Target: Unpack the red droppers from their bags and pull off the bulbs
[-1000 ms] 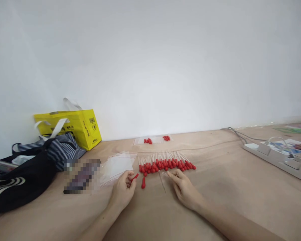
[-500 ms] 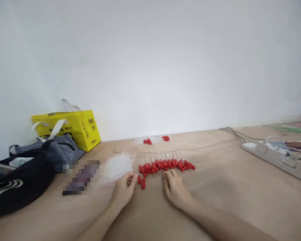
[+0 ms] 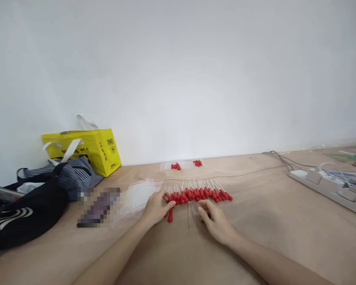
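Near the middle of the frame, a long row of droppers [image 3: 197, 194] is laid on the wood-toned tabletop [image 3: 269, 221], their bulbs smooth, red and rounded, their thin pale stems fanned toward the back. At the row's left end, the bulbs are met by the left hand [image 3: 156, 208]; its thumb is parted from the bent fingers, but whether a bulb is gripped between them cannot be told. A loose red bulb [image 3: 170, 216], pear-shaped and matte, is seen just beside the thumb.

Below the row's centre, slender clear tubes [image 3: 188, 219] are seen lying lengthwise, glossy and straight. The right hand [image 3: 215, 221] is placed just to their right, its fingers curled and a small gap left between thumb and forefinger.

Left of centre, flat see-through plastic bags [image 3: 139, 196] with thin red lines are spread in an overlapping stack. Behind the row, small red pieces [image 3: 176, 167] are gathered on clear film.

The left of the frame is filled by a boxy, glossy yellow bag [image 3: 106, 152], a striped fabric bag [image 3: 74, 176] and a slumped black bag [image 3: 41, 217]. At right, a white plastic power strip [image 3: 323, 186] is set diagonally.
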`<state>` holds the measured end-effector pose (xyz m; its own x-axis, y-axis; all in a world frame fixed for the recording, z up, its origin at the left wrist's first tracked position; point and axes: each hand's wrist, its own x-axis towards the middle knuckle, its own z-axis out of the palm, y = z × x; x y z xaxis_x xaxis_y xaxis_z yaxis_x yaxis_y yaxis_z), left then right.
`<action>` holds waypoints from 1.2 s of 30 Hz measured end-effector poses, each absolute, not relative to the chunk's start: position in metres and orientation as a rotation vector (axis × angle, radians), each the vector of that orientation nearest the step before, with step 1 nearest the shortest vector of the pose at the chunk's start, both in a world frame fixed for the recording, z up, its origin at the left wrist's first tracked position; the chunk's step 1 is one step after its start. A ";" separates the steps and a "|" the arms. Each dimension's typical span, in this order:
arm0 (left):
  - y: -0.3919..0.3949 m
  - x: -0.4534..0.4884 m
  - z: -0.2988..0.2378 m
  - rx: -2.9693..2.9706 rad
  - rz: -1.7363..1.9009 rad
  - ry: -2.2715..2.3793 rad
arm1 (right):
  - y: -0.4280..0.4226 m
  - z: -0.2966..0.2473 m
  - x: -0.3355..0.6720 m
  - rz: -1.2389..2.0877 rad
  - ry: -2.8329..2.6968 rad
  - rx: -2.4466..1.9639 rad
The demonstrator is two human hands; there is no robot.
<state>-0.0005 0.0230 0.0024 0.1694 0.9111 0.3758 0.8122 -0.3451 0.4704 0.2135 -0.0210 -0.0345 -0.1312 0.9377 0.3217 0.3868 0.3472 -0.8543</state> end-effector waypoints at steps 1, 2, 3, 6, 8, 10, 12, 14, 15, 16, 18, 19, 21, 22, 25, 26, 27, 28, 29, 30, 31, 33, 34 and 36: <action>0.025 0.000 0.002 2.268 0.915 1.693 | -0.021 -0.035 0.214 0.759 -1.695 -1.188; 0.026 0.001 0.001 2.260 0.913 1.694 | -0.021 -0.036 0.214 0.758 -1.694 -1.183; 0.027 0.001 0.001 2.249 0.914 1.696 | -0.021 -0.037 0.214 0.759 -1.695 -1.176; 0.028 0.002 -0.002 2.196 0.948 1.727 | -0.020 -0.039 0.213 0.759 -1.700 -1.156; 0.027 0.001 -0.003 2.136 1.013 1.785 | -0.020 -0.040 0.213 0.749 -1.703 -1.145; 0.024 -0.002 -0.004 2.058 1.110 1.869 | -0.020 -0.040 0.213 0.724 -1.703 -1.140; 0.016 -0.008 -0.006 1.978 1.214 1.945 | -0.021 -0.039 0.213 0.692 -1.704 -1.130; 0.005 -0.014 -0.008 1.954 1.351 1.953 | -0.021 -0.038 0.214 0.637 -1.714 -1.106; -0.001 -0.016 -0.010 1.977 1.412 1.920 | -0.021 -0.038 0.215 0.595 -1.734 -1.080; -0.007 -0.017 -0.012 2.019 1.457 1.869 | -0.022 -0.037 0.216 0.534 -1.761 -1.044; -0.018 -0.015 -0.015 2.141 1.466 1.742 | -0.023 -0.033 0.220 0.360 -1.815 -0.966; -0.022 -0.013 -0.017 2.206 1.425 1.686 | -0.023 -0.031 0.222 0.253 -1.840 -0.936; -0.026 -0.006 -0.019 2.335 1.324 1.577 | -0.025 -0.026 0.227 0.039 -1.900 -0.905; -0.027 -0.002 -0.019 2.397 1.272 1.524 | -0.025 -0.024 0.229 -0.050 -1.941 -0.899; -0.026 0.010 -0.017 2.552 1.137 1.404 | -0.024 -0.021 0.232 -0.185 -2.100 -0.887; -0.026 0.014 -0.016 2.590 1.104 1.380 | -0.023 -0.022 0.232 -0.185 -2.138 -0.888; -0.025 0.016 -0.015 2.619 1.082 1.362 | -0.022 -0.023 0.232 -0.169 -2.165 -0.893; -0.025 0.018 -0.015 2.638 1.069 1.344 | -0.021 -0.024 0.231 -0.143 -2.190 -0.903; -0.025 0.020 -0.014 2.648 1.063 1.328 | -0.020 -0.025 0.230 -0.114 -2.215 -0.915; -0.025 0.021 -0.013 2.650 1.060 1.313 | -0.020 -0.026 0.229 -0.085 -2.238 -0.929; -0.026 0.021 -0.013 2.654 1.055 1.297 | -0.020 -0.026 0.227 -0.059 -2.259 -0.943; -0.025 0.022 -0.012 2.693 1.034 1.247 | -0.020 -0.026 0.225 -0.023 -2.286 -0.962; -0.025 0.022 -0.012 2.729 1.017 1.212 | -0.021 -0.026 0.224 -0.012 -2.284 -0.962; -0.025 0.023 -0.011 2.810 1.001 1.142 | -0.022 -0.025 0.223 0.002 -2.269 -0.941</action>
